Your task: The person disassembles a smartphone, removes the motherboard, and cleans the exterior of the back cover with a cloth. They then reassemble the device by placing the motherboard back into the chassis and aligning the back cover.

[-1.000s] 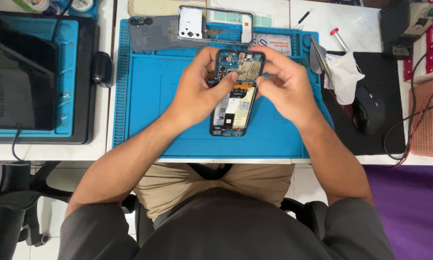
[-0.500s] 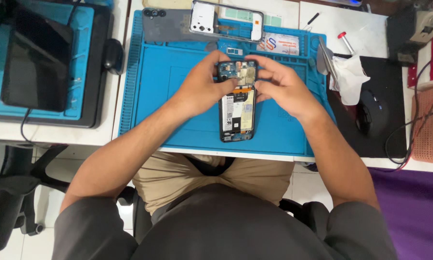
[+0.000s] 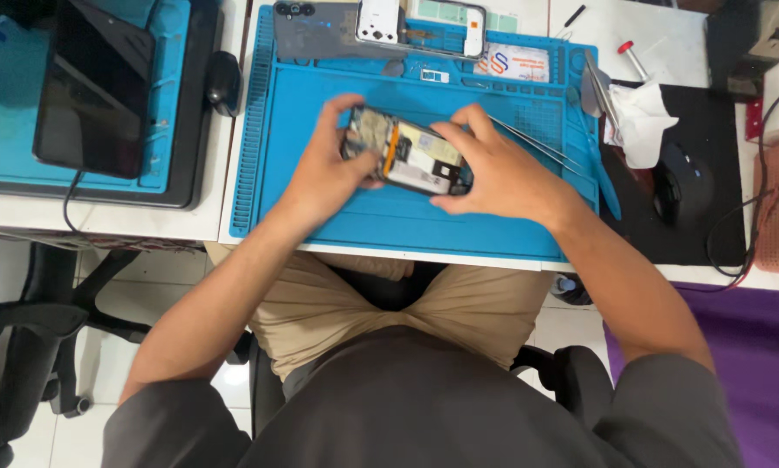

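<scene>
Head view | both hands' grip — opened phone (image 3: 407, 156) | blue mat (image 3: 511, 225) — white desk (image 3: 684, 35)

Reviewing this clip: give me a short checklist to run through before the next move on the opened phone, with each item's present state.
1. Opened phone gripped by both hands: ok, left hand at its left end, right hand at its right.
2. Phone over the blue repair mat: ok.
3. Tweezers within reach: ok, beside the right hand.
4. Loose screws accounted for: cannot tell, too small.
5. Internal cables seated: cannot tell, fingers cover part.
6. Back cover set aside: ok, at the mat's far edge.
</scene>
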A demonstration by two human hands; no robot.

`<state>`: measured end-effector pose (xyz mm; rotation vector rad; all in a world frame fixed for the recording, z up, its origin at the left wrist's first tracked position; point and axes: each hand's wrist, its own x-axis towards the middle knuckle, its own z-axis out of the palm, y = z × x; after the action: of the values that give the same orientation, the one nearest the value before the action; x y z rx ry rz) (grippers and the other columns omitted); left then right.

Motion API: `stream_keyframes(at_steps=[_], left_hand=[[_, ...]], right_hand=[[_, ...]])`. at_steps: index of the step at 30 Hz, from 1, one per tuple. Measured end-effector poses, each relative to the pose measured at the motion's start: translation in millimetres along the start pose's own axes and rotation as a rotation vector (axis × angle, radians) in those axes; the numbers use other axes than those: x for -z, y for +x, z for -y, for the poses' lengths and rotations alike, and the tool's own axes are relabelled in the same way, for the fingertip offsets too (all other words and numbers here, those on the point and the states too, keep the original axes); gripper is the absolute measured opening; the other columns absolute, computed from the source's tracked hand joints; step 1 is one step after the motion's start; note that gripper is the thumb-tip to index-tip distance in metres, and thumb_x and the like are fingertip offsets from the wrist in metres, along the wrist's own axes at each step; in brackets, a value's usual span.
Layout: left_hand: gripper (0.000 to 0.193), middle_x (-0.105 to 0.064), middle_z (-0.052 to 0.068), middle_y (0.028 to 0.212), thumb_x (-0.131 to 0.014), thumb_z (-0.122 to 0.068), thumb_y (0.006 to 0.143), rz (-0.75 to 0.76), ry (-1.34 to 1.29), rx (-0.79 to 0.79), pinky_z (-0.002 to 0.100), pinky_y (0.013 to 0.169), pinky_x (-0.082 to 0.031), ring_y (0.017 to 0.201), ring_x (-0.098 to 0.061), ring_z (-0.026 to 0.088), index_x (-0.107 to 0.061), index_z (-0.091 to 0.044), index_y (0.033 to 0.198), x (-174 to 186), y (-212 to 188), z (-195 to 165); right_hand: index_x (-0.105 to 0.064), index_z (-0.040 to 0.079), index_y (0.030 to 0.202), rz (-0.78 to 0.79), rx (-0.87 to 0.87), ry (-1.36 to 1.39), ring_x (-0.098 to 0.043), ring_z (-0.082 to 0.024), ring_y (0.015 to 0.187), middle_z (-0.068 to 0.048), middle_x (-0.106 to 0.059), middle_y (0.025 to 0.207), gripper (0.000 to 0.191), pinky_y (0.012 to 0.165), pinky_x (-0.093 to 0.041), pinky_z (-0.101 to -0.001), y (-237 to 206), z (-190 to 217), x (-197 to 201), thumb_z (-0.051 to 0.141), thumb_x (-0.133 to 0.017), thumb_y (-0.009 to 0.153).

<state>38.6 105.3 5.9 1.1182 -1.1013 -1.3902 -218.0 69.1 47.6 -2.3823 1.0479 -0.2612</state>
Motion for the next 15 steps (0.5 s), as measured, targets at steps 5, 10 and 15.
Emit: stream_keyframes(at_steps=[5,10,15], left_hand=[[0.067,-0.068,0.011,0.080,-0.076,-0.018,0.089,0.309,0.650,-0.021,0.030,0.062,-0.053,0.072,-0.067,0.018,-0.042,0.001,0.144,14,-9,-23],[0.068,-0.067,0.011,0.073,-0.079,-0.030,0.084,0.376,0.851,-0.006,0.035,0.057,-0.051,0.065,-0.066,0.021,-0.050,0.007,0.133,-2,9,-32],[0.061,-0.067,0.014,0.071,-0.073,-0.034,0.088,0.392,0.947,0.004,0.040,0.058,-0.050,0.064,-0.066,0.025,-0.053,0.008,0.127,-8,15,-36]], right_hand=[[-0.051,0.005,0.145,0.023,0.010,-0.082,-0.048,-0.036,0.129,-0.016,-0.045,0.136,0.093,0.106,-0.046,-0.0420,-25,-4,7,0.032,-0.091,0.065],[-0.051,0.008,0.147,0.045,-0.004,-0.023,-0.046,-0.034,0.132,-0.015,-0.047,0.138,0.093,0.108,-0.044,-0.0426,-37,-59,-6,0.032,-0.089,0.066],[-0.053,0.010,0.145,0.028,-0.034,-0.039,-0.047,-0.033,0.132,-0.014,-0.047,0.144,0.084,0.104,-0.045,-0.0432,-41,-34,20,0.034,-0.089,0.074]])
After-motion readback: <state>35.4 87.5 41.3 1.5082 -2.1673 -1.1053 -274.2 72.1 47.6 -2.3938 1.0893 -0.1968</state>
